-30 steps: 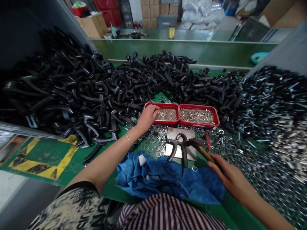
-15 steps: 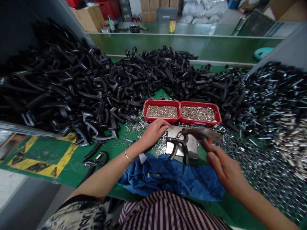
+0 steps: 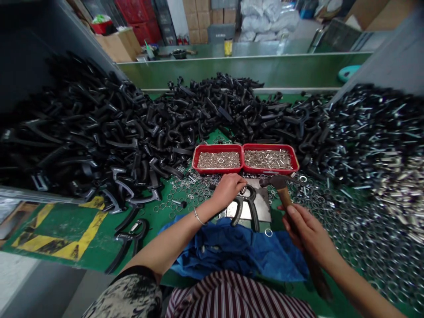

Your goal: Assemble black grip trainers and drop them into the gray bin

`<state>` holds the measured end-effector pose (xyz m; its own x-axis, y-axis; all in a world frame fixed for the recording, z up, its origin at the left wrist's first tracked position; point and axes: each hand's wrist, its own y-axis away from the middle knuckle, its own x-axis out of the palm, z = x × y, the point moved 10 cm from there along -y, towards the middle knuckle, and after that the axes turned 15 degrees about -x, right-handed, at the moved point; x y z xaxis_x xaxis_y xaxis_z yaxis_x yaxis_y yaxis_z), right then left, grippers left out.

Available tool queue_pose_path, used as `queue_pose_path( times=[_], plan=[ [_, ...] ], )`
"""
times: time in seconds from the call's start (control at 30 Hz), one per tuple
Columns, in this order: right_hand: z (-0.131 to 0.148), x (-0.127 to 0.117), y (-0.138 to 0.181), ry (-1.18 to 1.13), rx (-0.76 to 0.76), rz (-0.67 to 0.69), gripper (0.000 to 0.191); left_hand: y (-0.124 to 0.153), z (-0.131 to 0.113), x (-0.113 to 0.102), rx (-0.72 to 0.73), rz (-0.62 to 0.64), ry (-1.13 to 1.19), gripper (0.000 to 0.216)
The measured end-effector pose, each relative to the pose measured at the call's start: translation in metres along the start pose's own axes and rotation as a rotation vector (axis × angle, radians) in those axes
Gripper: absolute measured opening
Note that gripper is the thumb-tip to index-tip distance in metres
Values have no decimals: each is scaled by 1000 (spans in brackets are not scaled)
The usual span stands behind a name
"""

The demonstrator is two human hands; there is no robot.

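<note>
One grip [image 3: 251,205] on the plate [image 3: 264,204] is now reached by the left hand [image 3: 228,190], whose fingers' hold cannot be told, so work seems moved there, while the hammer [image 3: 284,195] is clasped by the right hand [image 3: 307,227].

We can read no words. On the grey crate [image 3: 228,32], far beyond the fingers [image 3: 239,179] of the left hand [image 3: 225,191], there is pale lettering [image 3: 220,35], too small for reading.

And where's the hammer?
In the head view, the hammer is right of centre, held in the right hand, by the right edge of the metal plate.
</note>
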<state>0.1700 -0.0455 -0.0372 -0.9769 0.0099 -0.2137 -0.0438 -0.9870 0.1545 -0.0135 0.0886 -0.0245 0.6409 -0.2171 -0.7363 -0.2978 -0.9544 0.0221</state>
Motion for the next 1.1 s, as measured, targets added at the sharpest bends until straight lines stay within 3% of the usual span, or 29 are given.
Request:
queue_pose_path(
  times=[0.4, 0.63, 0.7, 0.87, 1.0, 1.1],
  plan=[
    [-20, 9, -2, -96, -11, 25, 40, -3, 3, 12, -4, -12, -71, 15],
    [-15, 11, 0, -68, -32, 47, 37, 15, -24, 33, 345, -104, -542, 27],
    [-13, 7, -2, -10, -31, 49, 38, 18, -24, 37, 371, -95, -556, 28],
    [11, -1, -16, 269, -145, 190, 39, 32, -15, 19, 215, -160, -327, 31],
    [56, -4, -24, 509, -363, 183, 35, 66, -23, 20, 306, -131, -319, 29],
    [66, 6, -38, 732, -414, 214, 30, 80, -23, 26, 339, -100, -378, 30]
  ],
)
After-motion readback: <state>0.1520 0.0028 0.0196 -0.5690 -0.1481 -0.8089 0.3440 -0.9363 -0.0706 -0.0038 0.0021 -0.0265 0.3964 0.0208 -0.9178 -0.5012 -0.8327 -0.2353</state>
